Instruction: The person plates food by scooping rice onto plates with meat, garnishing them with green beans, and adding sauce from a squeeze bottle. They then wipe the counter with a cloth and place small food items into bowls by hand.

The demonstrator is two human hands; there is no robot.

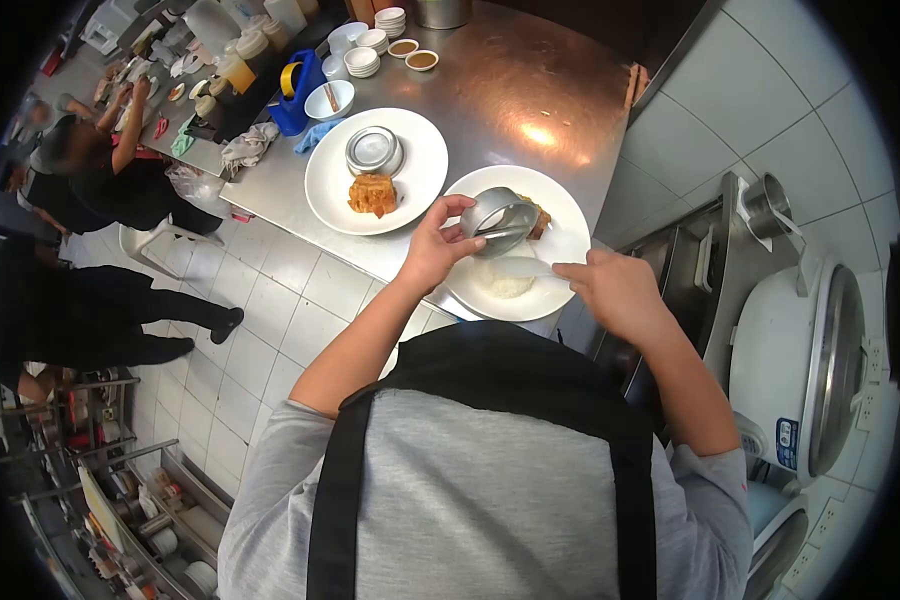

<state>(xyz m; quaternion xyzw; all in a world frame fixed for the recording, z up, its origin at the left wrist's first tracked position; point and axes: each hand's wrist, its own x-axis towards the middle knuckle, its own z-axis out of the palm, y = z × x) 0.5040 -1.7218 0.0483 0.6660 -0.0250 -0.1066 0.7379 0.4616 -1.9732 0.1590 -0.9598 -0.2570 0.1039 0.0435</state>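
Observation:
My left hand [438, 243] grips a tilted round metal mould [510, 222] above the near right white plate [574, 225]. In my right hand [618, 292] is a white rice paddle [520, 266], its blade just over a mound of white rice [506, 286] on that plate. A browned piece of food [542, 220] shows partly behind the mould. On the other white plate [325, 180], to the left, sit a second round metal mould [374, 151] and a golden-brown chunk of food [372, 195].
Sauce cups [422, 60], stacked white bowls [362, 62], a blue tape dispenser [295, 95] and a blue cloth [317, 135] lie along the steel counter [500, 70]. A large rice cooker [785, 350] stands at right. Other people [100, 165] work at left.

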